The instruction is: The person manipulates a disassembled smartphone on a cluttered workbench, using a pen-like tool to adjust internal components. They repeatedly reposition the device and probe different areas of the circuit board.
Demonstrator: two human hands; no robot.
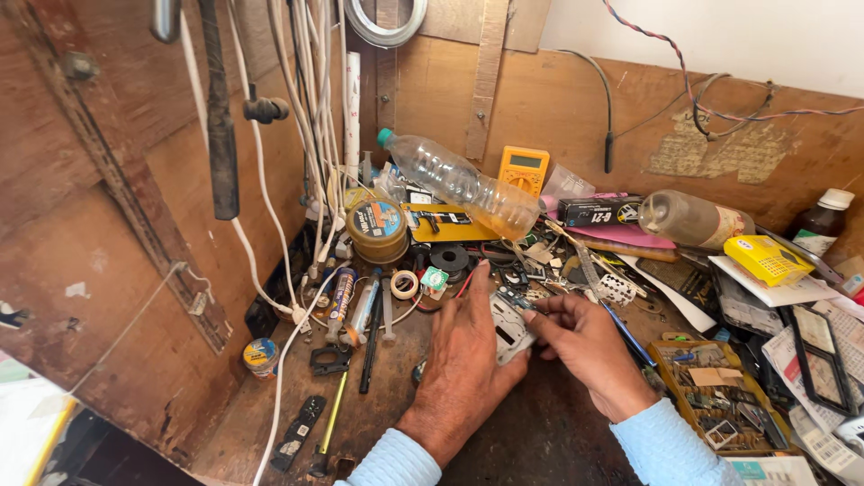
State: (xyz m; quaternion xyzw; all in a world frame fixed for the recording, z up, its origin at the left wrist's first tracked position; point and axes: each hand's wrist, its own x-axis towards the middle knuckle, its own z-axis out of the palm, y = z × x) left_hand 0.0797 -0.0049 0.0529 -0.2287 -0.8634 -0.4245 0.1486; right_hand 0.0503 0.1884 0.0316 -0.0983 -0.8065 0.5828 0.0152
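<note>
Super cluttered wooden counter (pixel 540 432) here, both hands meet mid-counter on a small white device (pixel 509 328), left hand (pixel 463 360) clasping it, right hand (pixel 585 346) pinching its right edge, clear plastic bottle (pixel 459 183) lying farther back.

yellow multimeter screen (pixel 525 163) at back wall | yellow box (pixel 768 259) right

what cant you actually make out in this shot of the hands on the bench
Head view only:
- White device: mostly covered by the left hand and right hand; kind unclear.
- Right fingertips: what they pinch is too small.
- Parts tray: contents too small.
- Brown bottle: near the right edge, contents unseen.
</note>
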